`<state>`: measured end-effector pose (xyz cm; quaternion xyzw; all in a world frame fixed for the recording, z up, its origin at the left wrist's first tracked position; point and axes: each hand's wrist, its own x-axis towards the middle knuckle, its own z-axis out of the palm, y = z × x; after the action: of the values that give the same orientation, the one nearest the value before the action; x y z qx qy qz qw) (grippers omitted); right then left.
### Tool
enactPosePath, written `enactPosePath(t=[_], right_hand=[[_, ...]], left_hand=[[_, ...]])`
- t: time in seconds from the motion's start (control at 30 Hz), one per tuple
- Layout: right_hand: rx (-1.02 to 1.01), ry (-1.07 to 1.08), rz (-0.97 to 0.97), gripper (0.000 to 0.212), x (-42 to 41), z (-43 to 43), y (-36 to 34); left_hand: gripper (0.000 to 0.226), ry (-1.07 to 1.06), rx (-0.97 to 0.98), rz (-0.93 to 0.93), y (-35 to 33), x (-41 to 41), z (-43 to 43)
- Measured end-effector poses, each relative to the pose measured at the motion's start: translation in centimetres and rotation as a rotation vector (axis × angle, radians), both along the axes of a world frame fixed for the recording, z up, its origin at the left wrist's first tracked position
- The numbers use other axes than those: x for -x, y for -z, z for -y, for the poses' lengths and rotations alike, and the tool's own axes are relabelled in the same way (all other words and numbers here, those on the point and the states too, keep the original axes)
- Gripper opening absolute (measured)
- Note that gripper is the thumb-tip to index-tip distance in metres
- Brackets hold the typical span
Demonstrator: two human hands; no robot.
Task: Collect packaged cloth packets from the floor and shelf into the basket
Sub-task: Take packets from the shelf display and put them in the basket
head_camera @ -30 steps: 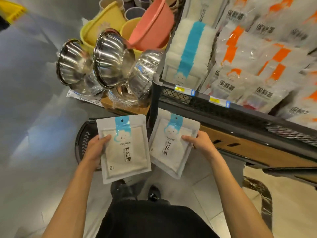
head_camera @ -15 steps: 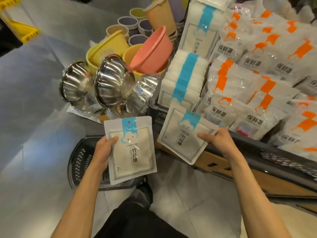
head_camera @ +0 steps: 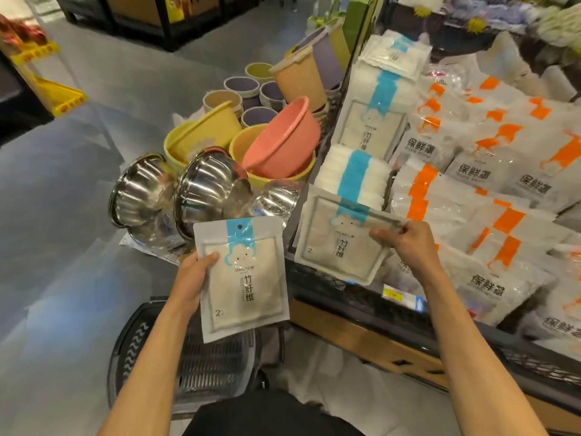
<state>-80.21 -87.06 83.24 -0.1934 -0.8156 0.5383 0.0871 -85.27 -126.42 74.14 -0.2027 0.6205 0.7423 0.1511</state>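
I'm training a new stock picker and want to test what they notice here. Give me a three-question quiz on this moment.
1. True or false: the left hand holds a cloth packet above the black basket.
2. The right hand pinches the second packet by: A its bottom edge, B its upper right corner, C its middle.
3. Fill in: the stripe at the top of both packets is ___.
Key: 1 true; 2 B; 3 blue.

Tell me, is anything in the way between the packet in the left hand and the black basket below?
Nothing visible does. The left hand holds its packet over the basket, whose open top has nothing across it. The right hand holds a second packet aside, by the shelf.
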Motion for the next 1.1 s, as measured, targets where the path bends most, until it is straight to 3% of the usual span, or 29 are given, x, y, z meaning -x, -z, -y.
enactPosePath(t=[0.13, 0.37, 0.6, 0.87, 1.1], right_hand=[[-0.009, 0.008, -0.042, 0.013, 1.7, -0.4, -0.3], [-0.009, 0.027, 0.010, 0.013, 3.0, -1.1, 1.0], [0.102, 0.079, 0.127, 0.043, 2.1, -0.5, 4.0], [-0.072, 0.174, 0.075, 0.013, 2.5, 0.9, 5.3], [0.010, 0.249, 0.043, 0.011, 2.7, 1.7, 7.4]], left_hand=[[0.023, -0.005, -0.012, 0.011, -0.1, 1.8, -0.8], [0.014, -0.016, -0.017, 0.027, 0.1, 4.3, -2.3], [0.016, -0.002, -0.032, -0.002, -0.8, 6.0, -3.6], [0.017, 0.053, -0.021, 0.000, 0.0, 6.5, -3.8], [0.017, 0.051, -0.040, 0.014, 0.5, 6.4, -3.6]])
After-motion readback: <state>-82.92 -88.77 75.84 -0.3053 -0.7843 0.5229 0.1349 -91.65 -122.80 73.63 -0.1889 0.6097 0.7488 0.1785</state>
